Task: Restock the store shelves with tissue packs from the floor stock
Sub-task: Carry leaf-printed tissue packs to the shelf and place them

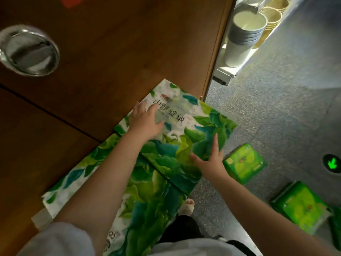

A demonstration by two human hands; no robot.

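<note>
Tissue pack point(186, 126) (leafy green print) lies on the wooden counter point(110, 52). Your left hand point(145, 122) and right hand point(210, 159) press it with flat, released fingers.

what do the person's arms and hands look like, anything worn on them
Both forearms are bare from elbow to wrist. The left hand and right hand wear no gloves, rings or watch that I can see. A loose white sleeve covers the left upper arm; the right sleeve is out of view.

Brown wooden counter point(110, 52), grey speckled floor point(276, 108), dim light.
</note>
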